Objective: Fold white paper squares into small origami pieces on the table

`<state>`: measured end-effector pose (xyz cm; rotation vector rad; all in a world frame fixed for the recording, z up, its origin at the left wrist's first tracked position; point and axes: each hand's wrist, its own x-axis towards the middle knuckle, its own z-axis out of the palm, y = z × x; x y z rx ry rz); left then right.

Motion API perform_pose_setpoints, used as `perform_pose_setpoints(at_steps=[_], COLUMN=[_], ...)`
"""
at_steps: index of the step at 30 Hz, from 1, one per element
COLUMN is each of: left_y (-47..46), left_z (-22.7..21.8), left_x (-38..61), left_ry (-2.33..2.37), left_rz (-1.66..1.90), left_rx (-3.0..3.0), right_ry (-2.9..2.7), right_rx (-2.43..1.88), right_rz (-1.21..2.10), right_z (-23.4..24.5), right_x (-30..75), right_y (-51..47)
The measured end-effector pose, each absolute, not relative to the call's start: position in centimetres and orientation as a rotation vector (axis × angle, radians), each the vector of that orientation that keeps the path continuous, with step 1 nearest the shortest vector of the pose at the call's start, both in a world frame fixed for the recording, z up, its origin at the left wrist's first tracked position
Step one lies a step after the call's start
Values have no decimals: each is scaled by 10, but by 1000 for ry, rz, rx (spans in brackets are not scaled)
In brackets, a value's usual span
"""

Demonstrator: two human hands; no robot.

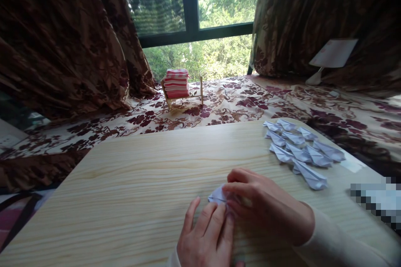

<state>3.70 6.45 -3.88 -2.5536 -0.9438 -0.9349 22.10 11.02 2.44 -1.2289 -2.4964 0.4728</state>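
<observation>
A small piece of folded white paper (216, 196) lies on the wooden table in front of me, partly covered by my fingers. My left hand (206, 233) rests palm down at its near edge, fingers stretched out and their tips touching the paper. From the right, my right hand (257, 200) has its thumb and fingers closed in a pinch at the paper's right side. The fingertips hide much of that side. Several folded white paper pieces (300, 150) lie grouped at the table's far right corner.
The pale wooden table (140, 167) has rounded corners. A pixelated object (376, 200) lies at its right edge, near a whitish patch (352, 164). Beyond stand a small rack (201, 91) with pink striped folded cloths (177, 83) and a lamp (333, 54) on flowered fabric.
</observation>
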Motion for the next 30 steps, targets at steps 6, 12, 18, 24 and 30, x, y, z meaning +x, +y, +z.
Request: perform_pose_setpoints(at_steps=[6, 12, 18, 24, 30], left_y=[64, 65, 65, 65, 65], left_z=[-37, -31, -27, -24, -27], left_x=[43, 46, 47, 47, 46], left_ry=[-982, -976, -989, -994, -1004], left_rz=[-1072, -1087, -1142, -1114, -1089], left_rx=[-2488, -2467, -2437, -2456, -2490], right_ry=[-2621, -2612, -2587, -2685, -2629], right_rx=[-1291, -1265, -1315, -1217, -1222], right_rz=[125, -34, 113, 344, 429], right_z=[31, 26, 26, 32, 30], right_x=[211, 205, 210, 208, 206], right_y=[101, 99, 104, 113, 115])
